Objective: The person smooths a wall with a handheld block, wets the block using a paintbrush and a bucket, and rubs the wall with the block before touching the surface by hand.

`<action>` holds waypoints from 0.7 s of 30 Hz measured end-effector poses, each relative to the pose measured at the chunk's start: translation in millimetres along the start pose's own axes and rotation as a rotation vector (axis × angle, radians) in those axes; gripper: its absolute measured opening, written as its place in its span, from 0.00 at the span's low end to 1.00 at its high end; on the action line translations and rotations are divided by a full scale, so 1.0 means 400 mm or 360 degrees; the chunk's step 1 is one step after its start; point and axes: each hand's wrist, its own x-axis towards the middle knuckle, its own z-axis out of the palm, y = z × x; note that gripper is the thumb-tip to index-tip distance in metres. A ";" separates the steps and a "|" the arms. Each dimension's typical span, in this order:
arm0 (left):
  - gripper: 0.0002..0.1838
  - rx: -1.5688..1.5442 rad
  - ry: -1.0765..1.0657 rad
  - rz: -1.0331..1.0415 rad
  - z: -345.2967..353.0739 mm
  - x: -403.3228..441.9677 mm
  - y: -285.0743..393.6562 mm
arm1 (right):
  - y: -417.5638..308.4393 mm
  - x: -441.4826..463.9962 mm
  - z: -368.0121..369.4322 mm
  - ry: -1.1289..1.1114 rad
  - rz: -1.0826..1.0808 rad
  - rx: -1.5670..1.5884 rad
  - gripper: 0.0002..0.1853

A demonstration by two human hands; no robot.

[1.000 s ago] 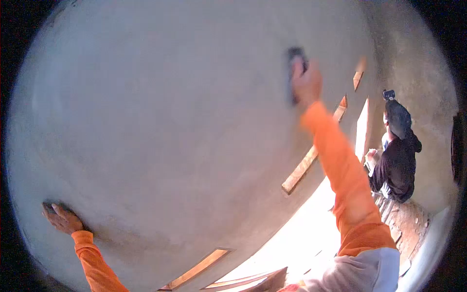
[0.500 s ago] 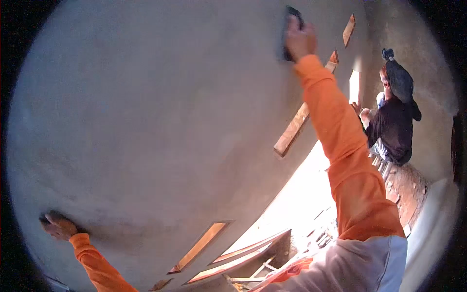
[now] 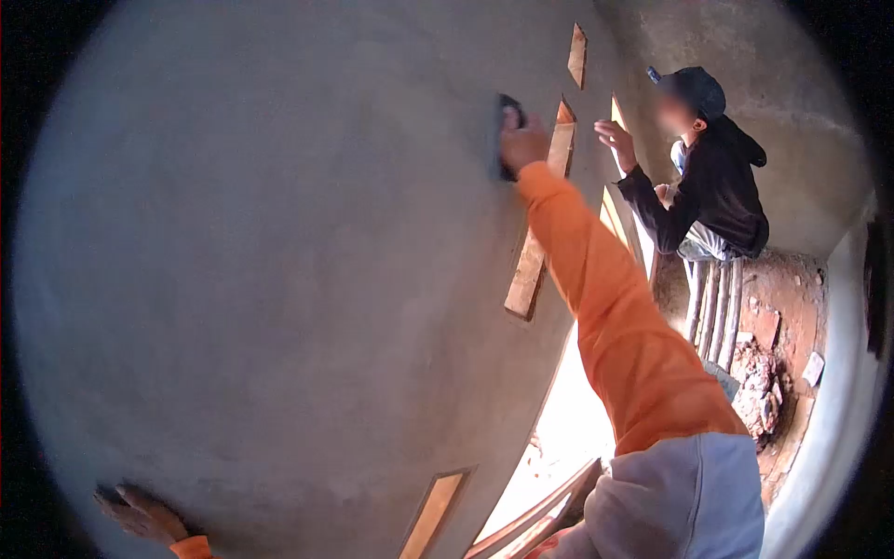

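Observation:
My right hand (image 3: 524, 143), at the end of an orange sleeve, grips a dark flat float (image 3: 508, 114) laid against the grey plastered wall (image 3: 279, 261). A long wooden strip (image 3: 526, 270) set in the wall lies just to the right of that hand. At the lower left, my left hand (image 3: 142, 515) rests flat on the wall with its fingers stretched out, and nothing shows in it.
A co-worker (image 3: 717, 186) in a dark top and cap sits at the right, one hand raised by the wall. Below are wooden poles (image 3: 715, 307) and rubble (image 3: 759, 387). More wooden pieces (image 3: 577, 56) sit in the wall; a bright opening (image 3: 573, 410) lies beside my right arm.
The view has swung to the right. My right hand and float have shifted left in view, my left hand lower. The co-worker has turned toward the wall and raised a hand.

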 end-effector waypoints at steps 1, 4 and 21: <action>0.29 -0.0007 0.0012 -0.0014 -0.003 -0.007 0.001 | -0.105 -0.082 -0.035 -0.0097 -0.0187 0.0080 0.23; 0.30 -0.0123 0.0155 0.0031 0.009 -0.017 0.009 | -0.196 -0.264 -0.079 -0.0193 -0.0732 0.0143 0.22; 0.28 -0.0097 0.0059 0.0186 0.010 -0.006 0.057 | -0.259 0.166 0.013 0.0029 -0.0855 0.0028 0.22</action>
